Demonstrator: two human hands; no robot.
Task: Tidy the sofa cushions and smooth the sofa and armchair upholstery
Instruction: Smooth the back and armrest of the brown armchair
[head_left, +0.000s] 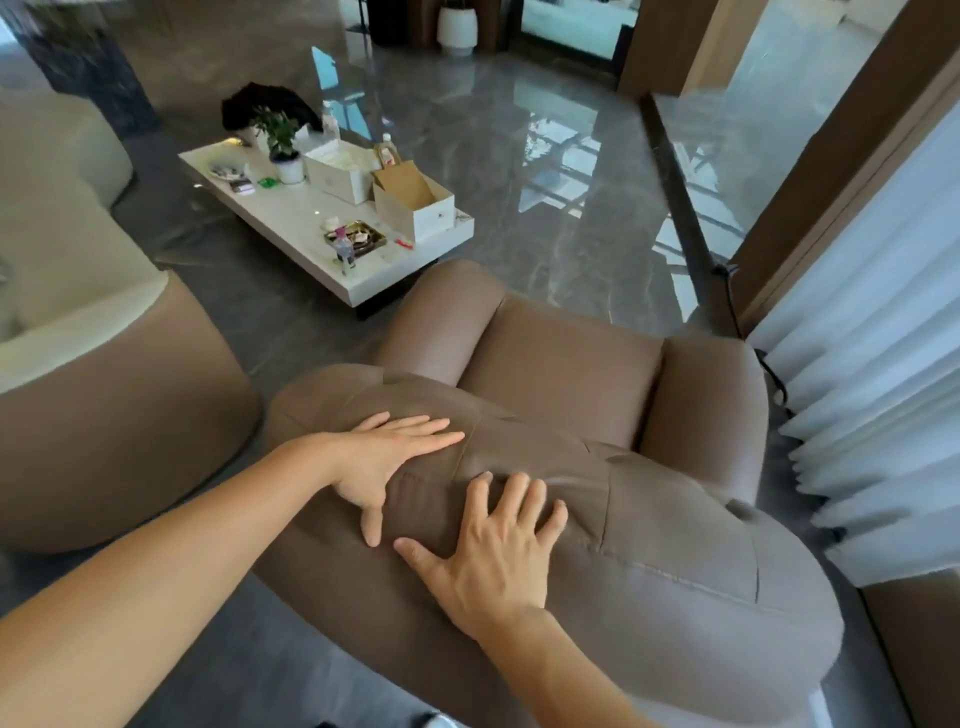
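Observation:
A brown leather armchair (675, 519) fills the lower middle, seen from behind its padded backrest. My left hand (387, 460) lies flat on the top of the backrest, fingers spread and pointing right, thumb down the back. My right hand (498, 545) rests flat just beside it, fingers spread and pointing away from me. Both palms touch the leather and hold nothing. The chair's seat cushion (561, 364) shows beyond the backrest, between two rounded arms. Part of a cream and brown sofa (104, 405) stands at the left.
A white coffee table (291, 218) beyond the chair carries a potted plant (283, 148), open boxes (410, 200), a tray and small items. White curtains (872, 389) hang close on the right. Glossy grey floor (545, 171) stretches ahead.

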